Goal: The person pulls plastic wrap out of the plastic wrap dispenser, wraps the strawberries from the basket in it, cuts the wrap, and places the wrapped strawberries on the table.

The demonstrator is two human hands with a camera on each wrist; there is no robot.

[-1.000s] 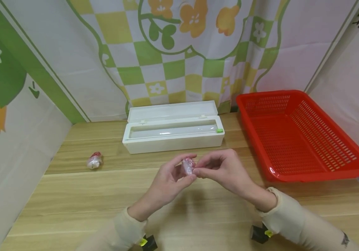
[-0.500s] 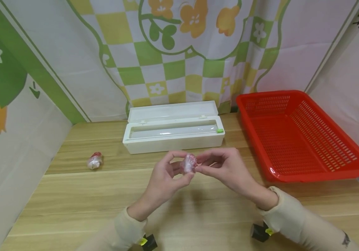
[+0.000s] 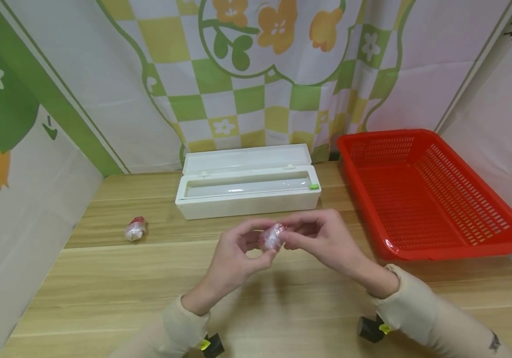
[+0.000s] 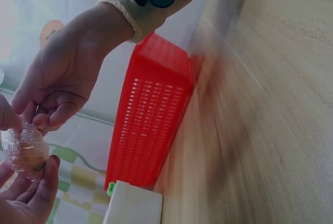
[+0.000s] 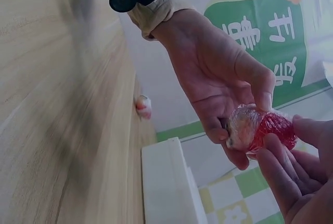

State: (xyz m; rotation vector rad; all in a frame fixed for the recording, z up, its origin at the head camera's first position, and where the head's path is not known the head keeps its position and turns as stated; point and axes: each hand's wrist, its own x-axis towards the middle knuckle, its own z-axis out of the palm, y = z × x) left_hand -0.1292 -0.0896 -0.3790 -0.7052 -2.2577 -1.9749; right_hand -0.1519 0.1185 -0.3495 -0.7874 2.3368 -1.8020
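A small rounded thing (image 3: pixel 272 237), pale at one end and red at the other, is wrapped in crinkled clear film between both hands above the table. My left hand (image 3: pixel 233 253) holds its pale end between thumb and fingers. At the red end, my right hand (image 3: pixel 327 243) pinches the film with thumb and fingertips, which the right wrist view shows from close up. A similar film-wrapped red-and-pale thing (image 3: pixel 136 228) lies on the wooden table to the left. Behind the hands stands a white cling film dispenser (image 3: pixel 251 205), lid raised, a roll inside.
A red perforated plastic basket (image 3: pixel 374 219) stands on the right side of the table (image 3: pixel 117 293). A green cutter slider (image 3: pixel 313 186) sits at the dispenser's right end. Printed curtains (image 3: pixel 278 109) hang close behind and at both sides.
Between the fingers, the wrapped thing has turned and its red end now shows less. The right thumb has moved further onto the film. The dispenser, basket and other wrapped thing stay put.
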